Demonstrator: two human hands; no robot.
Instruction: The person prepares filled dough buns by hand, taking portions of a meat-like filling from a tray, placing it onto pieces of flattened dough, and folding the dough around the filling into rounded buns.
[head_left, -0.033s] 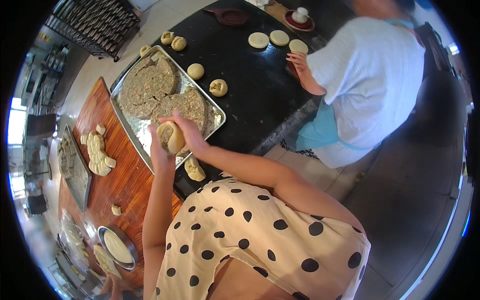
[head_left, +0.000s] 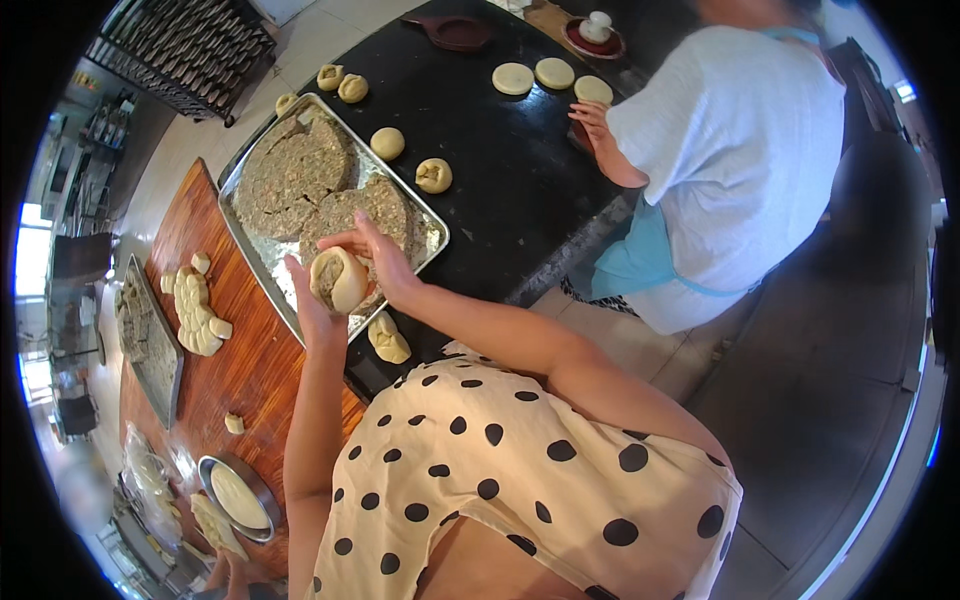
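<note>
In my left hand (head_left: pixel 322 318) sits a round of dough (head_left: pixel 349 287), partly wrapped around a grey-brown filling that shows on its left side. My right hand (head_left: pixel 385 265) is beside the dough with its fingers stretched out and apart; whether its palm touches the dough I cannot tell. Both hands are over the near corner of a metal tray (head_left: pixel 432 247). Two large slabs of speckled filling (head_left: pixel 295 175) lie on that tray. Close to my right wrist, a folded dough piece (head_left: pixel 388 338) rests on the black table.
On the black table (head_left: pixel 480 150) are several dough balls (head_left: pixel 433 175) and flattened rounds (head_left: pixel 513 79), near a co-worker's hand (head_left: pixel 593 118). The wooden table (head_left: pixel 285 400) at left holds dough pieces (head_left: pixel 195 310), another tray (head_left: pixel 150 340) and a metal bowl (head_left: pixel 262 498).
My right hand's fingers have spread and lifted off the dough. The dough has turned a little in my left hand, so more filling shows.
</note>
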